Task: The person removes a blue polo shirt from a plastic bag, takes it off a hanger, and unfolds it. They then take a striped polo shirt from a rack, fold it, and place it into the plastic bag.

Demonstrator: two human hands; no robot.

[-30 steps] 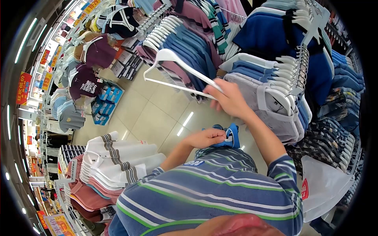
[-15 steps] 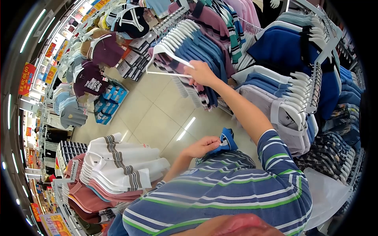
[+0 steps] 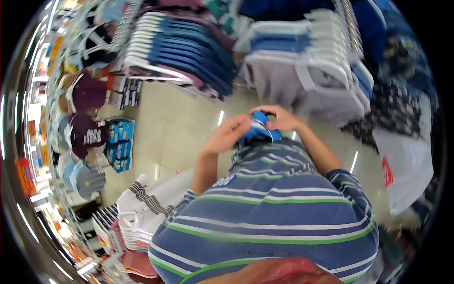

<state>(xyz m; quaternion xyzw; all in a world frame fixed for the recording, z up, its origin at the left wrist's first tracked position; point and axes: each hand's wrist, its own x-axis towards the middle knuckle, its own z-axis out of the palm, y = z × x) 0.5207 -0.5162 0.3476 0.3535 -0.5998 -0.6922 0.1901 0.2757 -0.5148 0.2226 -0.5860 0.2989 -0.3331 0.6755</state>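
In front of my waist I see a bunched blue garment (image 3: 259, 126) with white and dark trim; its full shape is hidden by the folds and my fingers. My left hand (image 3: 230, 134) grips it from the left side. On its right side my right hand (image 3: 282, 119) is closed on its edge, thumb and fingers curled around the cloth. Ahead of my hands, blue clothes (image 3: 191, 52) hang in a row on white hangers (image 3: 142, 42), with a bare white bar at the near end.
Grey clothes (image 3: 293, 85) hang at the front right, dark patterned ones (image 3: 392, 109) farther right. White shirts (image 3: 146, 203) hang at lower left. A white plastic bag (image 3: 405, 165) is at right. Blue boxes (image 3: 120, 142) stand on the tiled floor (image 3: 175, 137).
My right hand has let go of the white hanger at the rack and come down to the blue garment, which my left hand was holding. My view has tipped downward.
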